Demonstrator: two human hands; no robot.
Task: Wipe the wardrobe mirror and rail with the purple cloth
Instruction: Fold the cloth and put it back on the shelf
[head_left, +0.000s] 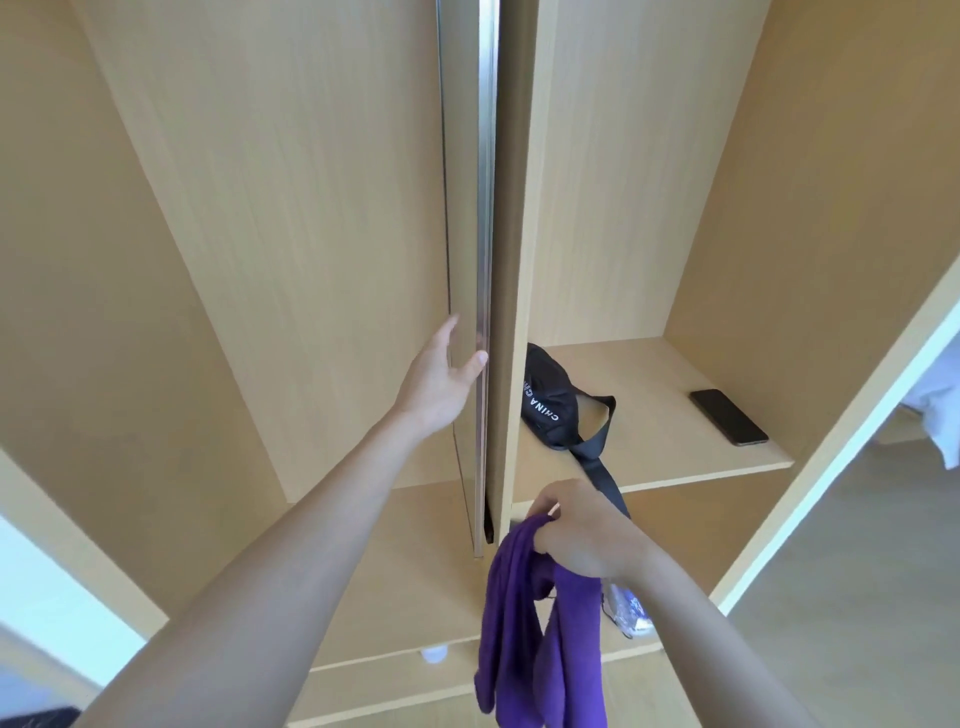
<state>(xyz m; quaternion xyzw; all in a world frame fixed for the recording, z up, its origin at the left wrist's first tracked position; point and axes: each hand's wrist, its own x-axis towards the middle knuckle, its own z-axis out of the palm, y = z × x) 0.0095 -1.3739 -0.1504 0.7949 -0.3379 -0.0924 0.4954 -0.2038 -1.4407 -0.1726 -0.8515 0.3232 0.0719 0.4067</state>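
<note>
Your left hand (441, 376) reaches up and forward to the thin panel (470, 260) that stands edge-on in the middle of the wardrobe, with the fingers straight and spread and the thumb lying against the metal strip (487, 182) along the panel's front edge; the fingers are partly hidden behind that edge, so you cannot tell how firmly it is held. Whether this panel carries the mirror cannot be told from this angle, since only its edge and a wood-toned face show. Your right hand (582, 535) sits lower and nearer to you, just in front of the lower shelf edge, with its fingers curled round a bunched part of the purple cloth (524, 634), which hangs down from the fist in two long folds, clear of the wardrobe. On the shelf (675, 415) in the right compartment lies a black cap (550, 410) with white lettering, pushed up against the wooden divider (511, 312), and its dark strap trails over the shelf's front edge towards your right hand. A black phone (728, 417) lies flat on the same shelf, well apart from the cap, near the right wall. Behind the hanging cloth, just under your right wrist, a crumpled clear plastic item (628, 616) shows on the lower ledge. A small white round thing (434, 653) sits at the front of that ledge, left of the cloth.
</note>
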